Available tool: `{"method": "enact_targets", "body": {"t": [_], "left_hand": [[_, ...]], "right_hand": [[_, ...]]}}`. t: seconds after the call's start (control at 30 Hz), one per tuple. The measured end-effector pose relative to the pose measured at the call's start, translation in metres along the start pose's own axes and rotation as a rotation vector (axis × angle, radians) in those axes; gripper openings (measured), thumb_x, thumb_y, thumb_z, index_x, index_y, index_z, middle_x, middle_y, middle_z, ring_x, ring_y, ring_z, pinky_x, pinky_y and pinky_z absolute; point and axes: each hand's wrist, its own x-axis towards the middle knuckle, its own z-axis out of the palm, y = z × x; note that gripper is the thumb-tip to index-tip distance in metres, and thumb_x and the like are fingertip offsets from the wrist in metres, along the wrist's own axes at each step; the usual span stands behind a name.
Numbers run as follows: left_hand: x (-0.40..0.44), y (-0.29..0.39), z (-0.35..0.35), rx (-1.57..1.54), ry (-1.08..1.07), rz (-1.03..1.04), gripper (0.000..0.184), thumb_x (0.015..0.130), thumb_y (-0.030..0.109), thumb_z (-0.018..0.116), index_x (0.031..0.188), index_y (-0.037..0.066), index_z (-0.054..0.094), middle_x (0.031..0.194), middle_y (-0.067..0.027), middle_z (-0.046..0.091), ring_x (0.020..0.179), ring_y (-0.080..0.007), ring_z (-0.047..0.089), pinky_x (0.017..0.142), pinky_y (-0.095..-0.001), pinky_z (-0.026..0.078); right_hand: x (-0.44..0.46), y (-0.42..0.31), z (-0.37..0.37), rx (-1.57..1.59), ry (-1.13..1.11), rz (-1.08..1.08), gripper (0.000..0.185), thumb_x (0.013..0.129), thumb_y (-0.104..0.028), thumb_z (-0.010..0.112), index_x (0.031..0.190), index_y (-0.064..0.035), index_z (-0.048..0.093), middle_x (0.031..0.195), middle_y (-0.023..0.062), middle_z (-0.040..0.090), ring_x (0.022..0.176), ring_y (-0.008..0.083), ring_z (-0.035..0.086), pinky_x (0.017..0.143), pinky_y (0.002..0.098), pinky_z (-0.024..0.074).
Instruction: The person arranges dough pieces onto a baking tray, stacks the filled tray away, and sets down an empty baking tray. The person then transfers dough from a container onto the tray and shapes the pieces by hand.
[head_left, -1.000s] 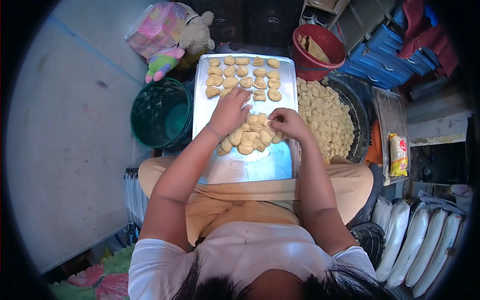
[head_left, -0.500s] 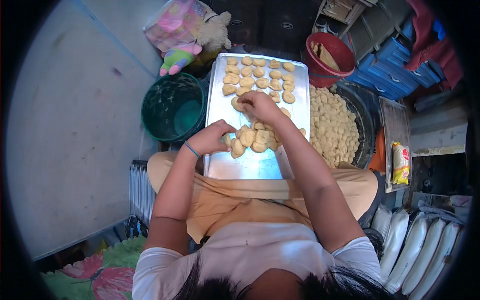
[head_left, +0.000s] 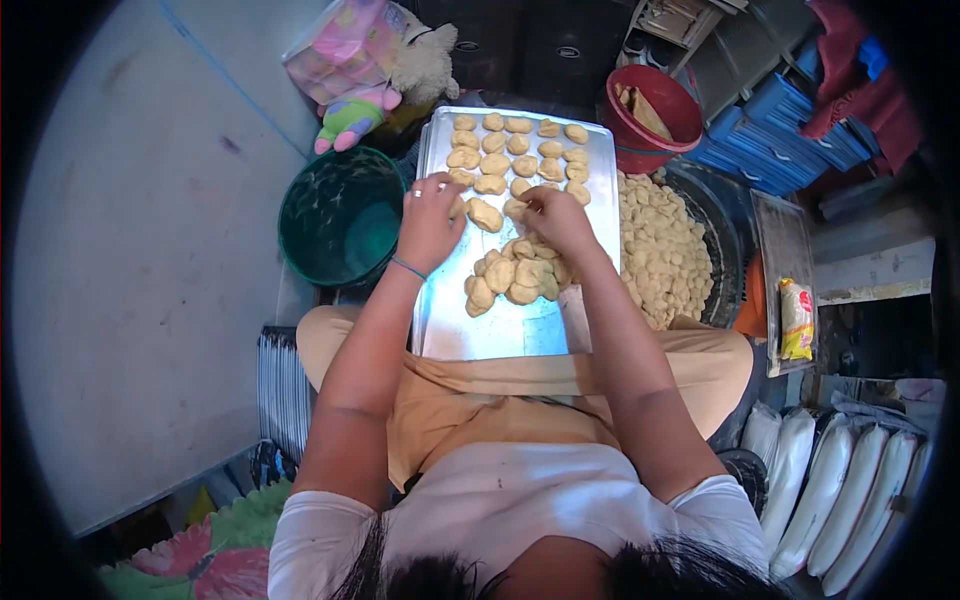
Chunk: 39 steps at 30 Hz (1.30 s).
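A metal tray (head_left: 445, 320) lies across my lap, with rows of dough pieces (head_left: 494, 143) on its far half. Nearer me is a loose heap of dough pieces (head_left: 502, 273). At the tray's left edge, my left hand (head_left: 432, 220) is closed on a dough piece, which its fingers partly cover. My right hand (head_left: 560, 217) pinches another dough piece (head_left: 515, 210) just beyond the heap. Between the two hands lies a single dough piece (head_left: 485, 215).
A green bucket (head_left: 345, 225) stands left of the tray. To the right is a wide black basin (head_left: 728, 250) full of dough pieces, with a red bucket (head_left: 655, 120) behind it. A board (head_left: 785, 240) with a yellow packet (head_left: 797, 320) lies farther right.
My left hand has moved from beside the heap up to the row's left end. My right hand has shifted right, leaving a dough piece on the tray and taking hold of another.
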Motion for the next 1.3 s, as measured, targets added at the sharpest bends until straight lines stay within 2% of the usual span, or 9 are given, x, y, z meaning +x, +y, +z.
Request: {"method": "enact_targets", "body": {"t": [0.1, 0.33, 0.5, 0.6, 0.77, 0.97, 1.07, 1.2, 1.3], "left_hand": [[-0.002, 0.016, 0.003, -0.038, -0.222, 0.061, 0.031, 0.081, 0.021, 0.071, 0.111, 0.012, 0.066, 0.106, -0.0080, 0.062, 0.109, -0.0261, 0.053, 0.096, -0.0433, 0.033], [0.001, 0.020, 0.039, 0.101, -0.115, -0.001, 0.030, 0.081, 0.019, 0.070, 0.111, 0.013, 0.066, 0.093, -0.0041, 0.064, 0.103, -0.0249, 0.054, 0.092, -0.0434, 0.033], [0.000, 0.026, 0.036, 0.088, -0.130, 0.075, 0.036, 0.083, 0.013, 0.066, 0.118, 0.014, 0.064, 0.110, -0.0056, 0.061, 0.109, -0.0247, 0.053, 0.095, -0.0420, 0.033], [0.003, 0.031, 0.037, -0.041, -0.154, 0.165, 0.038, 0.083, 0.013, 0.064, 0.121, 0.015, 0.063, 0.118, -0.0042, 0.061, 0.113, -0.0239, 0.052, 0.096, -0.0428, 0.032], [0.012, 0.028, 0.050, -0.016, -0.284, 0.267, 0.030, 0.083, 0.014, 0.063, 0.112, 0.013, 0.067, 0.114, -0.0013, 0.065, 0.110, -0.0231, 0.054, 0.094, -0.0434, 0.033], [0.030, 0.045, 0.040, 0.079, -0.455, 0.185, 0.018, 0.083, 0.018, 0.064, 0.100, 0.013, 0.070, 0.104, -0.0009, 0.067, 0.104, -0.0222, 0.057, 0.088, -0.0426, 0.035], [0.034, 0.059, 0.045, 0.079, -0.305, 0.145, 0.018, 0.083, 0.020, 0.065, 0.099, 0.013, 0.071, 0.100, -0.0014, 0.066, 0.104, -0.0224, 0.057, 0.088, -0.0422, 0.035], [0.042, 0.067, 0.076, -0.100, -0.337, 0.290, 0.017, 0.082, 0.021, 0.066, 0.097, 0.014, 0.071, 0.096, -0.0022, 0.065, 0.102, -0.0232, 0.057, 0.089, -0.0417, 0.037], [0.049, 0.072, 0.086, -0.046, -0.473, 0.251, 0.016, 0.082, 0.020, 0.066, 0.096, 0.015, 0.072, 0.097, -0.0023, 0.065, 0.101, -0.0237, 0.057, 0.088, -0.0410, 0.038]], "right_hand": [[-0.007, -0.014, 0.000, -0.231, 0.023, -0.066, 0.024, 0.075, -0.019, 0.073, 0.096, -0.0071, 0.068, 0.090, 0.0133, 0.069, 0.084, 0.0313, 0.067, 0.075, 0.0419, 0.0523], [-0.015, -0.004, -0.007, -0.092, 0.072, 0.045, 0.023, 0.075, -0.019, 0.073, 0.093, -0.0080, 0.066, 0.089, 0.0138, 0.068, 0.086, 0.0312, 0.067, 0.075, 0.0416, 0.0519], [-0.018, 0.024, -0.024, -0.300, 0.133, 0.058, 0.026, 0.075, -0.017, 0.072, 0.098, -0.0083, 0.067, 0.085, 0.0131, 0.069, 0.080, 0.0314, 0.067, 0.072, 0.0400, 0.0521], [-0.013, 0.040, -0.033, -0.166, -0.092, 0.152, 0.025, 0.075, -0.017, 0.071, 0.098, -0.0067, 0.069, 0.085, 0.0126, 0.070, 0.077, 0.0303, 0.067, 0.070, 0.0384, 0.0521], [-0.013, 0.048, -0.023, 0.345, 0.130, 0.037, 0.011, 0.080, 0.000, 0.065, 0.091, -0.0024, 0.066, 0.079, 0.0077, 0.067, 0.069, 0.0154, 0.061, 0.066, 0.0299, 0.0499], [-0.033, 0.043, -0.023, 0.135, 0.331, -0.164, 0.019, 0.082, -0.011, 0.073, 0.096, -0.0012, 0.067, 0.091, 0.0136, 0.063, 0.081, 0.0257, 0.063, 0.071, 0.0335, 0.0497], [-0.049, 0.047, -0.029, 0.030, 0.000, -0.143, 0.023, 0.081, -0.016, 0.075, 0.097, -0.0013, 0.067, 0.094, 0.0129, 0.061, 0.082, 0.0247, 0.062, 0.069, 0.0326, 0.0494], [-0.049, 0.058, -0.042, 0.361, -0.018, 0.007, 0.021, 0.082, -0.015, 0.073, 0.096, -0.0007, 0.067, 0.092, 0.0115, 0.059, 0.075, 0.0237, 0.060, 0.068, 0.0319, 0.0496], [-0.041, 0.058, -0.049, 0.219, 0.199, -0.116, 0.016, 0.079, -0.008, 0.070, 0.094, -0.0025, 0.067, 0.085, 0.0114, 0.063, 0.077, 0.0237, 0.063, 0.068, 0.0328, 0.0507]]}}
